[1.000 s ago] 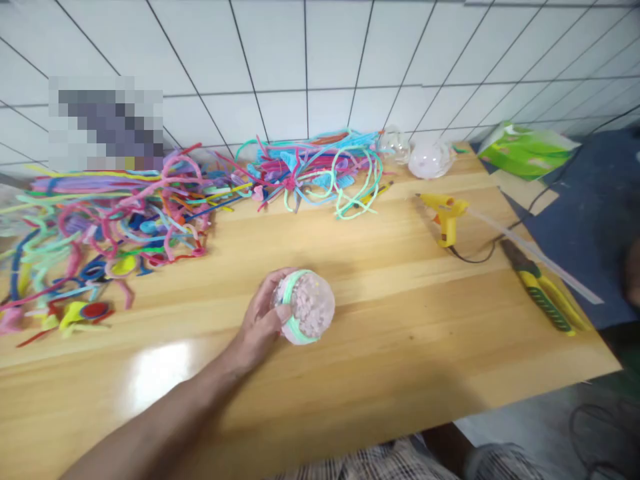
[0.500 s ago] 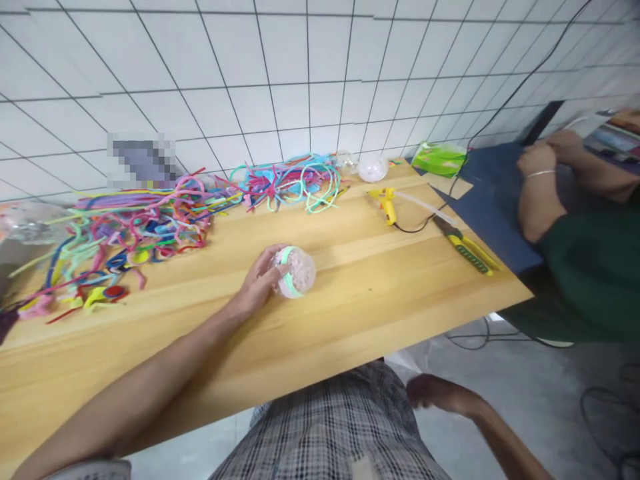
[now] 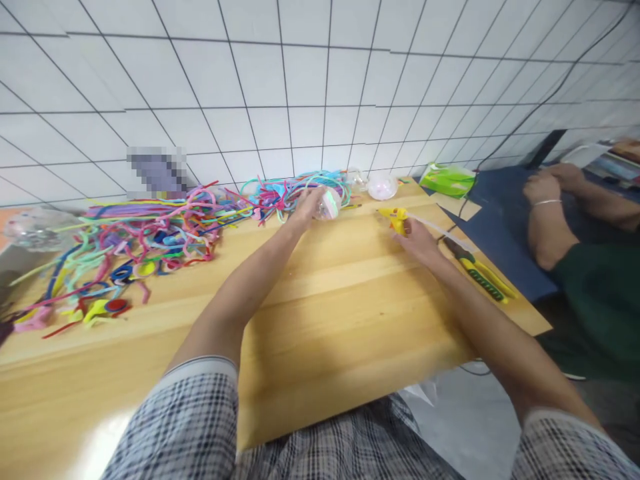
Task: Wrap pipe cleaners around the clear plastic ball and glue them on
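- In the head view, your left hand (image 3: 310, 204) is wrapped round one clear ball (image 3: 330, 205) with a pale green band, toward the back of the table (image 3: 320, 347).
- Your right hand (image 3: 419, 240) has its fingers curled about the handle of one yellow glue gun (image 3: 394, 219).
- Right behind the ball in your grasp lies a tangle of coloured craft stems (image 3: 263, 197), crowding that spot; a larger heap (image 3: 145, 233) covers the table's left end. They are too jumbled to count.
- Just beyond your right wrist, one pair of pliers (image 3: 485, 280) lies near the table's edge, with a pale, thin strip (image 3: 445, 230) behind it.
- Two more balls rest by the wall (image 3: 320, 80): a clear one (image 3: 356, 179) and a pinkish one (image 3: 383, 188). Counting yours, that makes three.
- One clear plastic bag (image 3: 43, 230) sits far left; its contents are too blurred to name. One green packet (image 3: 447, 180) lies off to the right.
- Farther right, you have a co-worker's two hands (image 3: 547, 183) close together.
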A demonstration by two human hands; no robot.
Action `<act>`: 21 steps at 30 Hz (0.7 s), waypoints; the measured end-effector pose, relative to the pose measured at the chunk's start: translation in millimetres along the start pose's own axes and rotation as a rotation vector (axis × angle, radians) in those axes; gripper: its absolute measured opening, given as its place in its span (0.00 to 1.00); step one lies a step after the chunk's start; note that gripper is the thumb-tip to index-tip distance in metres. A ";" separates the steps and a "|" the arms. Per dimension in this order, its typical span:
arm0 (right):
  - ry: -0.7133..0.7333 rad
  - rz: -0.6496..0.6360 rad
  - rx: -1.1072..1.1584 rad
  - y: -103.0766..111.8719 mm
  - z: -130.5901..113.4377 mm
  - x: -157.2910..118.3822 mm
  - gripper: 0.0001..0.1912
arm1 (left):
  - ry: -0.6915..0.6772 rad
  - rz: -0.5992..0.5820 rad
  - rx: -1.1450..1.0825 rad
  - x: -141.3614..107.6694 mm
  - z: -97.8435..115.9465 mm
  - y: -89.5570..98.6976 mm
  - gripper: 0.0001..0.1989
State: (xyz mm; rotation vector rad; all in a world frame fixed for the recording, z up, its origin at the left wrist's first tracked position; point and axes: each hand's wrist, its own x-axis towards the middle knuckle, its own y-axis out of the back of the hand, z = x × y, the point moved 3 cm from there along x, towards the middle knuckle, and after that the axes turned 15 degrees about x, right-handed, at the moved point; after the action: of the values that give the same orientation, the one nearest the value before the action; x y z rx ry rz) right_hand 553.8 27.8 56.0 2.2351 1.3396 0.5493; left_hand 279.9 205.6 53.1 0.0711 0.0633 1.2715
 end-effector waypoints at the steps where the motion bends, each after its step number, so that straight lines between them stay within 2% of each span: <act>1: -0.010 0.000 -0.019 -7.4 1.4 11.7 0.12 | 0.012 0.060 0.002 7.3 -0.6 5.4 0.24; 3: -0.031 0.001 -0.042 -13.9 4.2 26.7 0.08 | 0.027 0.128 0.000 9.8 -3.0 13.2 0.20; 5: -0.036 -0.004 -0.038 -14.6 4.2 32.3 0.07 | 0.025 0.154 -0.005 -4.2 -7.1 19.5 0.20; 9: 0.028 -0.011 0.021 -17.5 -12.4 15.9 0.16 | -0.016 0.125 0.006 -69.0 -18.3 42.2 0.25; 11: 0.131 -0.044 0.077 -25.3 -30.0 -4.5 0.18 | -0.065 0.039 0.076 -105.8 -22.5 57.7 0.27; 12: 0.252 -0.072 0.121 -30.7 -41.7 -16.3 0.18 | -0.090 0.008 0.123 -121.7 -24.1 65.7 0.28; 14: 0.514 -0.139 0.117 -44.5 -64.0 -40.2 0.18 | -0.117 0.020 0.195 -144.7 -26.9 81.4 0.27; 17: 0.977 -0.227 0.084 -66.2 -87.5 -70.6 0.19 | -0.140 0.089 0.228 -158.0 -28.9 95.8 0.27; 19: 1.248 -0.201 0.075 -75.4 -92.6 -84.4 0.21 | -0.138 0.086 0.216 -159.4 -28.8 98.3 0.28; 21: 1.382 -0.134 0.068 -79.7 -91.2 -91.4 0.23 | -0.127 0.044 0.189 -160.3 -27.1 98.0 0.27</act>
State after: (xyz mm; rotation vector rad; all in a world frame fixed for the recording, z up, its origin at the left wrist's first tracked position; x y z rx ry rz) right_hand 406.6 -3.6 74.6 1.6475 2.0185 2.2265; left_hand 137.2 81.7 36.1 0.3171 0.0719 1.3000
